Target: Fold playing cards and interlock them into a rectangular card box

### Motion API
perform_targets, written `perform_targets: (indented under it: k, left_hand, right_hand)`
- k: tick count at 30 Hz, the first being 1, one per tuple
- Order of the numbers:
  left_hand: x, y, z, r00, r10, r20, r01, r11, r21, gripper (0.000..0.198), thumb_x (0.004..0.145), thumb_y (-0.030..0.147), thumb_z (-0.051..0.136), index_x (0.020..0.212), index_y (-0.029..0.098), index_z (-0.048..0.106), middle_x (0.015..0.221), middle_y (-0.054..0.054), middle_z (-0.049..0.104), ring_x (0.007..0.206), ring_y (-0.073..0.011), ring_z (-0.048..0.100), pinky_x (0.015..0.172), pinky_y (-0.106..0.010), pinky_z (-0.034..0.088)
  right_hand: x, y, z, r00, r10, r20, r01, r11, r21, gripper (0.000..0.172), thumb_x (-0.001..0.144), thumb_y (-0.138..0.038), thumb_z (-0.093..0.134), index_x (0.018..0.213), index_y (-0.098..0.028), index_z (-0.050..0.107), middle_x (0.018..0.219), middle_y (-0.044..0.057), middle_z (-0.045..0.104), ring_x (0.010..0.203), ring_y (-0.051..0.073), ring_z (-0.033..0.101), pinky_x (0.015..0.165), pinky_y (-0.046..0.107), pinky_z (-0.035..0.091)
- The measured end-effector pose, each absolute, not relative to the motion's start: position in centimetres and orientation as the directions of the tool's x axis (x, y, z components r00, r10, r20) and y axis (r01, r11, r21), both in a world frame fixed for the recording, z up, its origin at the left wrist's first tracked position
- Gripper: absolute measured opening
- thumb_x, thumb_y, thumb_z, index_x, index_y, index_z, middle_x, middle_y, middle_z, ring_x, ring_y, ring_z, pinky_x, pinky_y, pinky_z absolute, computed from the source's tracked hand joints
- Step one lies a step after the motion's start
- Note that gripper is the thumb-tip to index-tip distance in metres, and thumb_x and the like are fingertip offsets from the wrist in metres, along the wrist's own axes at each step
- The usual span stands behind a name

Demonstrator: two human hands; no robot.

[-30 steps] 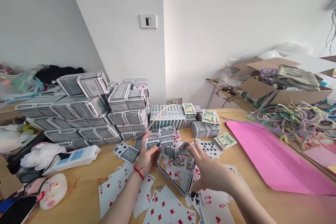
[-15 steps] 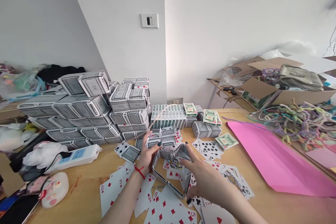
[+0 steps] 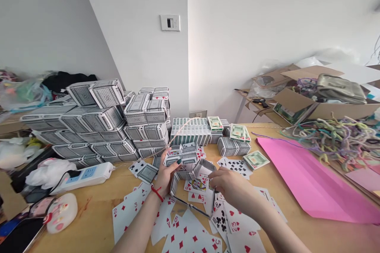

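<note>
The step in hand looked like work on the ring (image 3: 190, 205), a wall of folded cards that seemed to sit on the table (image 3: 95, 191), b/c both hands were right by it. The R hand (image 3: 230, 184) was bent over the ring's right side, w/ its fingers tucked close, so any gap b/w them was small. Its tips were at the wall there, but I couldn't tell if they pinched it or a loose card. The L hand (image 3: 165, 176) (the one w/ the red string (image 3: 156, 193) on its wrist) was half open at the ring's left side, w/ thumb and pointer apart. The thumb tip was in front of a small block (image 3: 189, 158) of cards, and I couldn't tell if the hand held that block, the ring's edge, or nothing. In the ring, a face card (image 3: 197, 184) and a heart card (image 3: 196, 197) lay face up. Loose cards (image 3: 192, 237) lay all about in front, and a big pile (image 3: 109, 118) of card blocks stood behind, to the left. My guess: the next move called for soft fingers, w/ the L side steady, b/c the thin walls could prob. bend or pop apart if squeezed hard.
</note>
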State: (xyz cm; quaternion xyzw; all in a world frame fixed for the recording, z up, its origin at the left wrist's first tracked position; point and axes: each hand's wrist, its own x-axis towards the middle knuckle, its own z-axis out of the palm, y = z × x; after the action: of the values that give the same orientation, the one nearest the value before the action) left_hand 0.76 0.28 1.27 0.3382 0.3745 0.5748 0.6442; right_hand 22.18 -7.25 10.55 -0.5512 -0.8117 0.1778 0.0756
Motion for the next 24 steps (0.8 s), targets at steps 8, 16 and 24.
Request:
perform_targets:
  k: [8, 16, 24]
  left_hand:
    - [1.0, 0.2, 1.3, 0.056, 0.998, -0.015, -0.453, 0.039, 0.891, 0.066, 0.06, 0.021, 0.073, 0.118, 0.027, 0.042, 0.109, -0.005, 0.06, 0.098, -0.0212, 0.058, 0.085, -0.035, 0.045]
    - [1.2, -1.3, 4.7, 0.083, 0.989, 0.122, -0.355, -0.085, 0.931, 0.055, 0.063, 0.019, 0.071, 0.111, 0.028, 0.046, 0.114, -0.006, 0.055, 0.101, -0.0237, 0.055, 0.081, -0.032, 0.047]
    - [2.2, -3.0, 7.7, 0.29, 0.937, 0.195, -0.465, -0.04, 0.885, 0.049, 0.062, 0.019, 0.072, 0.103, 0.029, 0.046, 0.12, -0.008, 0.05, 0.107, -0.0296, 0.051, 0.077, -0.034, 0.048]
  right_hand:
    - [23.9, -6.5, 10.2, -0.332, 0.935, -0.123, 0.861, 0.247, -0.445, 0.062, 0.06, 0.008, 0.035, 0.102, -0.025, 0.064, 0.118, 0.001, 0.058, 0.105, 0.02, 0.052, 0.08, 0.029, 0.041]
    - [23.9, -5.8, 10.1, -0.041, 0.994, -0.099, 0.487, -0.066, -0.871, 0.044, 0.087, -0.04, 0.027, 0.12, -0.02, 0.048, 0.097, 0.008, 0.064, 0.059, 0.015, 0.059, 0.049, 0.027, 0.049]
    - [22.1, -6.2, 9.8, -0.268, 0.962, -0.045, -0.108, -0.077, -0.991, 0.057, 0.081, -0.059, 0.034, 0.119, -0.019, 0.046, 0.103, 0.01, 0.059, 0.083, 0.02, 0.06, 0.068, 0.03, 0.05]
